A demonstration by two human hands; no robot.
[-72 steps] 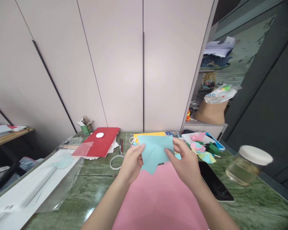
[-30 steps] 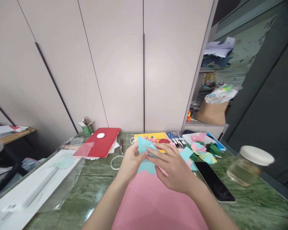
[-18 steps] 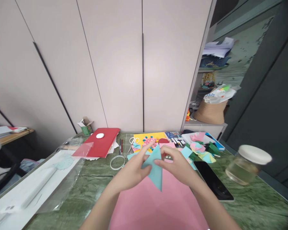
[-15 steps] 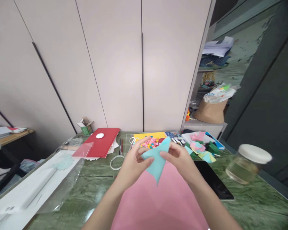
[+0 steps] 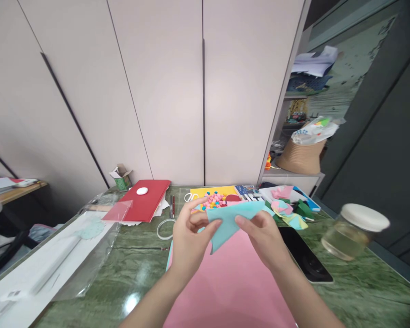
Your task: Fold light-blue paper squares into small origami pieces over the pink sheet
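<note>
Left hand (image 5: 189, 241), right hand (image 5: 268, 239): fingers pinched on blue paper (image 5: 227, 229), above pink sheet (image 5: 232, 284). Looks mid-fold; next move probably needs careful alignment before creasing.

Between the left hand (image 5: 191, 237) and right hand (image 5: 267, 239), a folded light-blue paper (image 5: 229, 224) is above a pink paper sheet (image 5: 227, 284) on the green marbled counter (image 5: 130, 262). Farther back, left: a flat red folder (image 5: 150, 204). Right: a black rectangular tablet (image 5: 305, 256), then a white-lidded clear jar (image 5: 346, 239).
</note>
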